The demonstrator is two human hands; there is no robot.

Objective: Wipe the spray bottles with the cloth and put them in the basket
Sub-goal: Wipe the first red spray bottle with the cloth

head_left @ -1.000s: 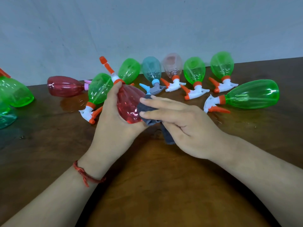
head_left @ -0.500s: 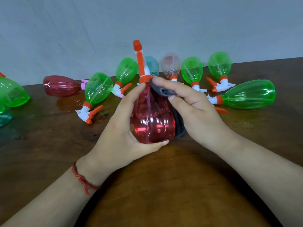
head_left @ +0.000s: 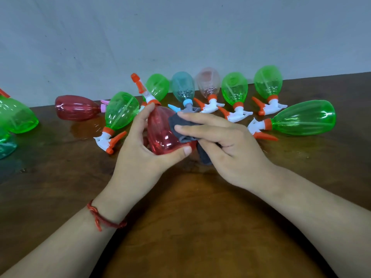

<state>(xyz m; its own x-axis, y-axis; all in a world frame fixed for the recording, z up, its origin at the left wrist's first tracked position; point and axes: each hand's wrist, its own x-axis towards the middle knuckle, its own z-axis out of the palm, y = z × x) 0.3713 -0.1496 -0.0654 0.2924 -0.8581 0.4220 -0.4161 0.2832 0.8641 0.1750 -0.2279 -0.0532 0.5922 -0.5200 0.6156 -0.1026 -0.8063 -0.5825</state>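
My left hand grips a red spray bottle above the table, its orange nozzle tilted up and to the left. My right hand holds a dark grey cloth and presses it against the bottle's right side with straight fingers; part of the cloth hangs below the palm. Several more spray bottles lie on the wooden table behind: green ones, a teal one, a pale pink one and a dark red one. No basket is in view.
More green bottles and a teal one lie at the far left edge. A grey wall stands right behind the row of bottles. A wet patch shows on the table near the dark red bottle.
The red bottle has tipped from upright to leaning left and sits lower. My right hand slid the cloth from the bottle's neck down onto its side.
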